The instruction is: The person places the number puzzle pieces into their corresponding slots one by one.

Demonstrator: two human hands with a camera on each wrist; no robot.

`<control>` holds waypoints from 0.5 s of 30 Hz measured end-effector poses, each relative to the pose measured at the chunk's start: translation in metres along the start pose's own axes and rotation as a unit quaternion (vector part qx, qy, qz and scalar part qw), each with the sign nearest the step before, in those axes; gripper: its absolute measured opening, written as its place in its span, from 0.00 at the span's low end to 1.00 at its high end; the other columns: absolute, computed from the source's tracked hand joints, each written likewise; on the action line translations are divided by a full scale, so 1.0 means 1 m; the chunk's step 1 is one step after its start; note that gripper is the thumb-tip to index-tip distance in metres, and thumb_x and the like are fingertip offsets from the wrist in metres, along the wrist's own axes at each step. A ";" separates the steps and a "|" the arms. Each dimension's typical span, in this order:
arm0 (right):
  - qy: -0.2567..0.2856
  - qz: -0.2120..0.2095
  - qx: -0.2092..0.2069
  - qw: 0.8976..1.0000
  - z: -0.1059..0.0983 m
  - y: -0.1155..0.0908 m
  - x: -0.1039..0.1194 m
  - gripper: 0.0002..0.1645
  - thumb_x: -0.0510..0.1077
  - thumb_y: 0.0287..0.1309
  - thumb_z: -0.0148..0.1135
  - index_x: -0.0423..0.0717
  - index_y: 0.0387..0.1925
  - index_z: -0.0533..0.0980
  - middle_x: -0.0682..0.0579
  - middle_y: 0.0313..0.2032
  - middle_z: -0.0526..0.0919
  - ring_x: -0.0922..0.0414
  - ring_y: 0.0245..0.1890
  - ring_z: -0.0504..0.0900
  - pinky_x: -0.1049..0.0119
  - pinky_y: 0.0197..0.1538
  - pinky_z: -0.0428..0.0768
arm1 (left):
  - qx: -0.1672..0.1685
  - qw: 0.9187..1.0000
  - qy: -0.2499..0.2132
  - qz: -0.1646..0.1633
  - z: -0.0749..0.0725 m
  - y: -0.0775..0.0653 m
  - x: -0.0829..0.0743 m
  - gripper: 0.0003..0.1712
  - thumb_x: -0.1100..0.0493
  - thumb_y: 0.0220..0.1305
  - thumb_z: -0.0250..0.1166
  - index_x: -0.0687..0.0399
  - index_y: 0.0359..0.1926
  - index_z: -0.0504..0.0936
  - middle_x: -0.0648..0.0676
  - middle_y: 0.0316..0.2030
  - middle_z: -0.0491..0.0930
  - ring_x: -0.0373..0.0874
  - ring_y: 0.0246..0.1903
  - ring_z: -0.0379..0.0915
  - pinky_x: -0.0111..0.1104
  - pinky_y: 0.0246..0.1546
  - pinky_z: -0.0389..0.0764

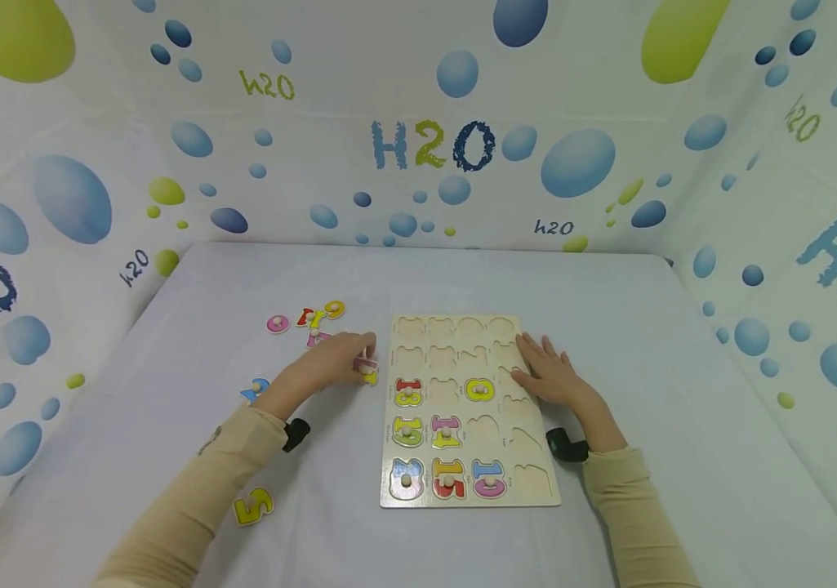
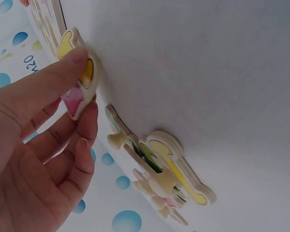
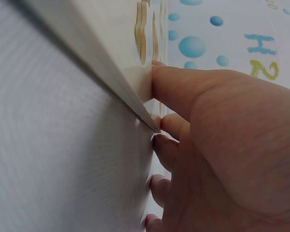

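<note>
A wooden number puzzle board (image 1: 546, 498) lies on the white-covered table. To its left, my left hand (image 1: 333, 359) pinches a pink and yellow number piece (image 1: 368, 376) between thumb and fingers. In the left wrist view this piece (image 2: 73, 100) is tilted on edge, the thumb on its coloured face. My right hand (image 1: 554, 377) rests at the board's right edge with its fingers spread. Its thumb (image 3: 176, 89) lies on the board's top in the right wrist view, while the other fingers reach along the edge and the cloth.
Several pieces sit in the board's lower left, including a red and yellow 18 (image 1: 408, 393) and a 15 (image 1: 449, 479). Loose pieces lie left: a pink one (image 1: 278, 324), an orange one (image 1: 335, 309), a blue one (image 1: 256, 387) and a yellow 5 (image 1: 253, 506).
</note>
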State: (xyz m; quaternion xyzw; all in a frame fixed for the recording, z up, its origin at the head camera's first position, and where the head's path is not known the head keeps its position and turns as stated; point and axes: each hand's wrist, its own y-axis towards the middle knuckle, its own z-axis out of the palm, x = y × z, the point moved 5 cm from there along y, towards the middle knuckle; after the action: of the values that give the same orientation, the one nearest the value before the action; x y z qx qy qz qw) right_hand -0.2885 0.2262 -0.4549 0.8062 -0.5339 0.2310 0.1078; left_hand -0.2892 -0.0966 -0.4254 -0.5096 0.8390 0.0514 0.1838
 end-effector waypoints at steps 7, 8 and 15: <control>0.000 -0.002 -0.001 1.000 0.000 0.000 0.000 0.40 0.48 0.67 0.50 0.31 0.69 0.46 0.34 0.69 0.45 0.33 0.66 0.35 0.34 0.60 0.35 | -0.028 0.998 -0.032 0.047 -0.005 -0.012 -0.002 0.15 0.69 0.52 0.68 0.55 0.37 0.72 0.50 0.26 0.75 0.44 0.26 0.68 0.34 0.28 0.71; -0.001 -0.002 -0.001 1.000 0.001 0.000 0.000 0.40 0.48 0.67 0.50 0.31 0.69 0.46 0.34 0.69 0.45 0.33 0.66 0.35 0.34 0.60 0.35 | -0.030 0.997 -0.039 0.052 -0.007 -0.014 -0.002 0.14 0.70 0.53 0.67 0.55 0.37 0.72 0.50 0.26 0.75 0.44 0.25 0.68 0.34 0.28 0.71; -0.005 0.002 0.004 1.000 0.002 0.002 -0.003 0.40 0.49 0.68 0.49 0.32 0.69 0.45 0.34 0.69 0.44 0.34 0.67 0.34 0.35 0.60 0.34 | -0.062 0.992 -0.090 0.069 -0.014 -0.017 -0.005 0.10 0.68 0.58 0.65 0.59 0.40 0.75 0.48 0.27 0.76 0.44 0.29 0.70 0.35 0.31 0.73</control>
State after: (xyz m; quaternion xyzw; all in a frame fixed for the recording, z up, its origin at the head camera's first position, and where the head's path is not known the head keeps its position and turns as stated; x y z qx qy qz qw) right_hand -0.2904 0.2268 -0.4580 0.8064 -0.5355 0.2293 0.1018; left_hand -0.2757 -0.1041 -0.4090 -0.4544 0.8474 0.1612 0.2223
